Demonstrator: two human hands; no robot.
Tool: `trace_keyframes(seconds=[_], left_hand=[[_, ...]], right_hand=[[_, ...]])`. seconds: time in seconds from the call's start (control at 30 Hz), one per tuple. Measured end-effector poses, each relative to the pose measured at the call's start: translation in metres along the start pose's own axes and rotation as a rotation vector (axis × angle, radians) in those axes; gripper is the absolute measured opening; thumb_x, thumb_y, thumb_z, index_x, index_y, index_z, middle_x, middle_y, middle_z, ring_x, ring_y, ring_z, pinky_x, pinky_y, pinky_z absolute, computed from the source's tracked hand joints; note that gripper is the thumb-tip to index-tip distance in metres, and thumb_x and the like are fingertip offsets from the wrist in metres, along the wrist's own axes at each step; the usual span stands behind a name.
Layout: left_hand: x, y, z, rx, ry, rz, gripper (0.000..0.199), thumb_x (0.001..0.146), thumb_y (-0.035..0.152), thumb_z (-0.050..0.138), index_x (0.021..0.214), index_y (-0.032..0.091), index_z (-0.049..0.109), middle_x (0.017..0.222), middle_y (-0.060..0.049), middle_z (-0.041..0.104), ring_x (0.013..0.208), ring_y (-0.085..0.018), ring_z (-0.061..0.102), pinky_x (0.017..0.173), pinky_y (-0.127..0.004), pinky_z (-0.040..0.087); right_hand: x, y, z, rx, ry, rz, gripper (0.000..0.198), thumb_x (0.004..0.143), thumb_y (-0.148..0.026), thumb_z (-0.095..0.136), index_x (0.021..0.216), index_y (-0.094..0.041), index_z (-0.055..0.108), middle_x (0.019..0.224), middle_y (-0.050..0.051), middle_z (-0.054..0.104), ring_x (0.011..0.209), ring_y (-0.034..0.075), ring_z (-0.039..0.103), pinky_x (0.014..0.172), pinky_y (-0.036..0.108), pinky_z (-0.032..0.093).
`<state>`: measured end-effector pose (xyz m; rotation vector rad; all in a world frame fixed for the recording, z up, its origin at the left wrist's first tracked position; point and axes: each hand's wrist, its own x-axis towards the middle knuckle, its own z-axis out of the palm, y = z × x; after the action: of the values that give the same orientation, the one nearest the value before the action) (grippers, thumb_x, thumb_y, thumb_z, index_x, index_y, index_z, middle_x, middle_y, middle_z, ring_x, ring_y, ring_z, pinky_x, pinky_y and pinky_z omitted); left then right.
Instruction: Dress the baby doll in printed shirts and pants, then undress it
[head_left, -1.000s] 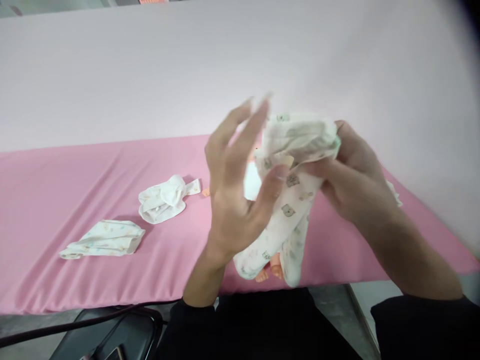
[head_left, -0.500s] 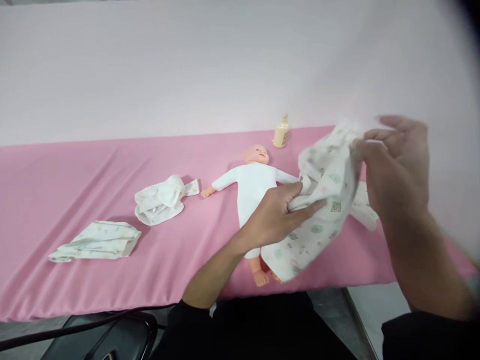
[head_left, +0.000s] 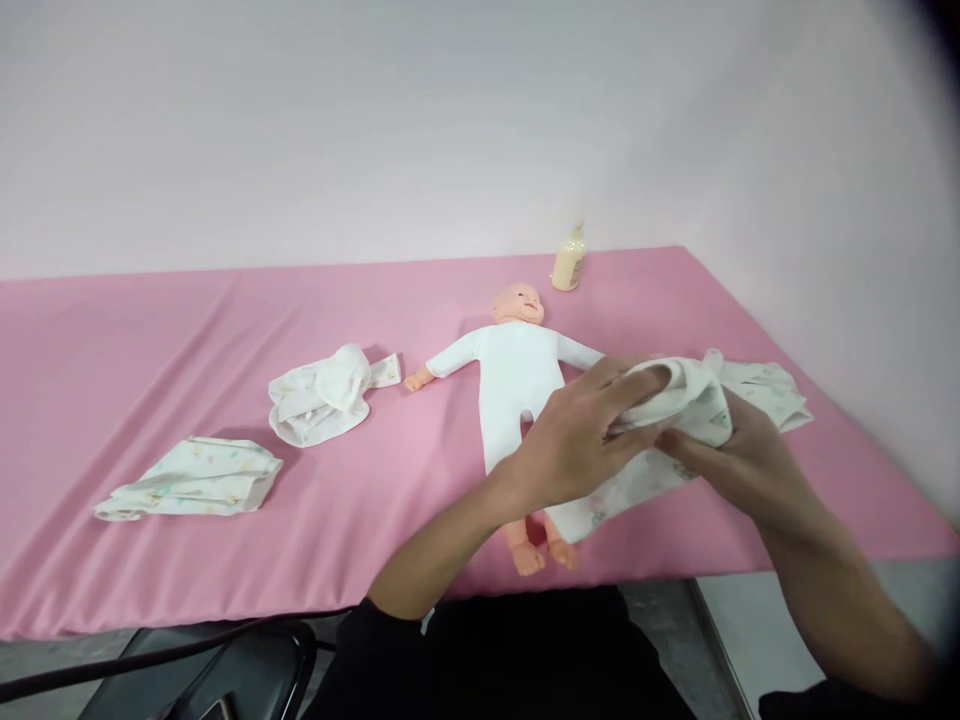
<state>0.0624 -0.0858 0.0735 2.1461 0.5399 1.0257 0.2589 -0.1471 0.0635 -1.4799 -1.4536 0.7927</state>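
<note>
A white baby garment point(head_left: 619, 498) with small pale prints is gathered between my two hands, over the doll's legs and the pink cloth. My left hand point(head_left: 574, 435) grips its bunched upper edge, with some fingers inside the folds. From the other side my right hand point(head_left: 742, 460) pinches the same bunched part; its fingers are partly hidden by the fabric. The garment's lower end hangs toward the feet of the baby doll point(head_left: 517, 365). The doll lies on its back in a white suit, arms spread, feet bare.
A pink sheet point(head_left: 420, 480) covers the table. Near the wall stands a cream pump bottle point(head_left: 568, 264). Left of the doll lie a white garment point(head_left: 322, 395) and a folded printed garment point(head_left: 199, 478). Another printed cloth point(head_left: 769, 393) lies at right. A dark chair point(head_left: 210, 670) is below the edge.
My right hand has come down from its raised position and moved in close to my left hand. The baby garment, stretched upward before, is now lower and bunched between both hands.
</note>
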Motion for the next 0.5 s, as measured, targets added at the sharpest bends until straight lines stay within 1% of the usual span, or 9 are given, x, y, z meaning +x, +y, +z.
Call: trace_keyframes(seconds=[0.07,0.13,0.17,0.23,0.3,0.37,0.43,0.47,0.5], left_hand=[[0.002,-0.001,0.0,-0.079,-0.052,-0.112,0.053,0.098,0.046,0.054,0.149,0.036,0.045,0.128,-0.005,0.065,0.099,-0.019,0.065,0.088,-0.038,0.058],[0.004,0.0,0.0,-0.176,-0.076,-0.208,0.063,0.098,0.047,0.054,0.156,0.043,0.031,0.129,-0.002,0.066,0.098,-0.018,0.067,0.091,-0.039,0.058],[0.005,0.0,-0.002,-0.221,-0.082,-0.245,0.065,0.098,0.046,0.056,0.157,0.045,0.029,0.131,-0.001,0.066,0.101,-0.018,0.067,0.095,-0.04,0.057],[0.006,0.0,-0.006,-0.277,-0.07,-0.292,0.062,0.097,0.044,0.058,0.155,0.045,0.034,0.132,-0.001,0.066,0.108,-0.018,0.067,0.1,-0.04,0.055],[0.006,-0.002,-0.013,-0.287,-0.046,-0.323,0.056,0.097,0.043,0.058,0.151,0.041,0.043,0.13,-0.002,0.067,0.112,-0.018,0.066,0.102,-0.038,0.053],[0.006,-0.004,-0.021,-0.284,-0.004,-0.346,0.053,0.098,0.045,0.056,0.149,0.037,0.047,0.128,-0.003,0.068,0.112,-0.018,0.066,0.101,-0.037,0.053],[0.005,-0.006,-0.03,-0.282,0.039,-0.361,0.051,0.098,0.046,0.054,0.147,0.033,0.049,0.127,-0.005,0.069,0.111,-0.018,0.066,0.1,-0.036,0.053],[0.005,-0.007,-0.034,-0.282,0.055,-0.364,0.05,0.099,0.047,0.054,0.146,0.031,0.05,0.126,-0.005,0.069,0.112,-0.018,0.066,0.101,-0.036,0.052],[0.005,-0.009,-0.037,-0.282,0.067,-0.364,0.049,0.099,0.047,0.053,0.145,0.03,0.052,0.125,-0.005,0.07,0.113,-0.018,0.066,0.102,-0.035,0.052]], right_hand=[[0.003,-0.002,-0.007,0.071,0.077,0.083,0.04,0.072,-0.036,0.085,0.11,-0.031,0.073,0.098,0.001,0.076,0.086,0.026,0.073,0.065,0.033,0.061],[0.01,0.001,-0.02,0.159,0.213,0.119,0.043,0.067,-0.037,0.088,0.107,-0.027,0.075,0.097,0.003,0.076,0.079,0.024,0.073,0.06,0.031,0.061],[0.014,0.005,-0.03,0.203,0.293,0.118,0.043,0.066,-0.036,0.088,0.106,-0.026,0.076,0.098,0.004,0.076,0.077,0.024,0.072,0.058,0.031,0.06],[0.028,0.022,-0.054,0.269,0.45,0.115,0.042,0.066,-0.032,0.088,0.105,-0.023,0.076,0.104,0.008,0.075,0.078,0.023,0.072,0.06,0.032,0.06],[0.044,0.051,-0.081,0.293,0.604,0.132,0.044,0.062,-0.027,0.09,0.103,-0.021,0.076,0.109,0.011,0.074,0.079,0.025,0.071,0.061,0.035,0.06],[0.058,0.089,-0.106,0.306,0.632,0.214,0.047,0.058,-0.024,0.089,0.103,-0.019,0.076,0.111,0.013,0.072,0.083,0.027,0.071,0.069,0.042,0.059],[0.065,0.132,-0.125,0.172,0.738,0.251,0.046,0.059,-0.027,0.085,0.103,-0.019,0.073,0.108,0.012,0.072,0.085,0.029,0.069,0.077,0.047,0.056],[0.064,0.154,-0.131,-0.013,0.777,0.304,0.046,0.059,-0.03,0.085,0.101,-0.02,0.071,0.104,0.012,0.071,0.085,0.031,0.068,0.078,0.05,0.055],[0.062,0.174,-0.134,-0.228,0.748,0.376,0.047,0.059,-0.036,0.084,0.101,-0.02,0.069,0.1,0.013,0.071,0.086,0.034,0.067,0.078,0.053,0.053]])
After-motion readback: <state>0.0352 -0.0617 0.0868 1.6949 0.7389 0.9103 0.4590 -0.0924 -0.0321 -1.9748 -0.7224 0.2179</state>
